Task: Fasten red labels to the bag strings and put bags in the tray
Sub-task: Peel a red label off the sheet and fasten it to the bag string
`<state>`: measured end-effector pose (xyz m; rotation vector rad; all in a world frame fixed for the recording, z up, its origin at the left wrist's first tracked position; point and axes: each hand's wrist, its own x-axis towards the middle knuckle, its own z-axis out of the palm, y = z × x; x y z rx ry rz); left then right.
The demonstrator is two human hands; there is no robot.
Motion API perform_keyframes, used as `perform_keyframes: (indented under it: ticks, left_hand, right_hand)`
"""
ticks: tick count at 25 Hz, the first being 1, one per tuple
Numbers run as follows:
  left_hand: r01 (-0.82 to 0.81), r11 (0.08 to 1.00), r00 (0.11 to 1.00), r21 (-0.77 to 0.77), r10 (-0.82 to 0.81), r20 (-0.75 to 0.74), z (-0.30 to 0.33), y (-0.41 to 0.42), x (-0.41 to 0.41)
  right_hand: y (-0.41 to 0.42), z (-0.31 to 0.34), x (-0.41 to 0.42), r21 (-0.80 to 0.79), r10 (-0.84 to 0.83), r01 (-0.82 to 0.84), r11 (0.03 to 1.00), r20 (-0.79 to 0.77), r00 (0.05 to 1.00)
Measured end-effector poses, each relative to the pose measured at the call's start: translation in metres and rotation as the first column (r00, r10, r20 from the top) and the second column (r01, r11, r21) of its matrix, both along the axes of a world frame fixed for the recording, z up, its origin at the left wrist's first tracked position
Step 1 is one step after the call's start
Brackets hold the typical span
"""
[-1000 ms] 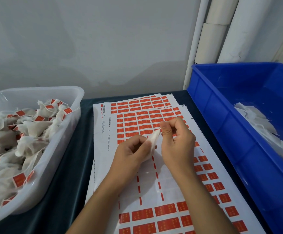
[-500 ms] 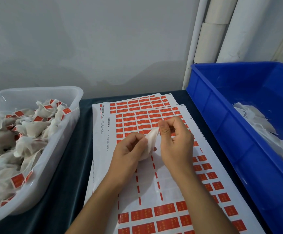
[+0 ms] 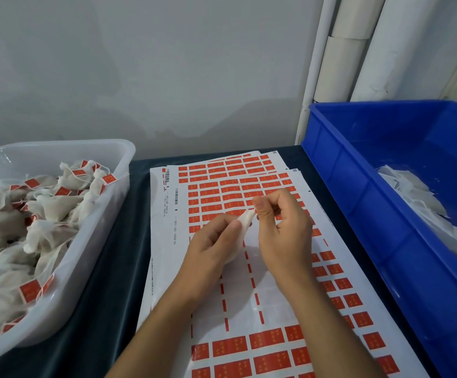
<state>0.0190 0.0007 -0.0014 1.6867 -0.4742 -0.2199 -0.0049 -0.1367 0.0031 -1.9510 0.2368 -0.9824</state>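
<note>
The top label sheet (image 3: 167,241) carries a line of small print running sideways along its left margin, with a barcode (image 3: 176,195) above it; the code looks like "0802-1600 14458-56", though the digits are blurred and uncertain. A second barcode (image 3: 166,176) shows on the sheet beneath. The red labels (image 3: 266,339) bear faint gold marks, too small to read
</note>
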Motion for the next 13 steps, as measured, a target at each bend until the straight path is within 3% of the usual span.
perform_keyframes:
  ticks: [6, 13]
  left_hand:
    - [0.057, 0.997, 0.998, 0.048, -0.057, 0.002, -0.0008, 0.0009, 0.0021]
    - [-0.005, 1.000, 0.995, -0.012, 0.004, -0.104, -0.0026, 0.0056, 0.0017]
  right_hand:
    - [-0.0026, -0.0039, 0.0013, -0.045, -0.045, 0.043, 0.998, -0.044, 0.998]
    - [-0.0081, -0.0092, 0.0060, -0.023, -0.038, 0.034, 0.999, -0.166, 0.985]
